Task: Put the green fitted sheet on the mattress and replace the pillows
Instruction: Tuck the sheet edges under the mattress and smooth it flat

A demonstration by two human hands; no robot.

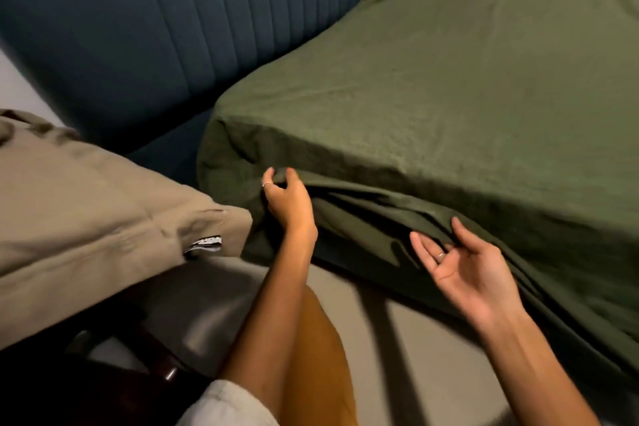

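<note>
The green fitted sheet [432, 86] covers the top of the mattress and hangs in loose folds down its near side. At the near left corner my left hand [287, 199] pinches a fold of the sheet between curled fingers and thumb. Further right my right hand [463, 266] is palm up with fingers spread and relaxed, its fingertips touching the hanging folds of the sheet. A beige pillow [93, 214] with a small black and white label lies at the left, off the mattress.
A dark blue padded headboard [145, 28] stands behind the mattress at the upper left. Grey floor [397, 356] runs between me and the bed. A dark piece of furniture [114, 367] sits under the pillow at the lower left.
</note>
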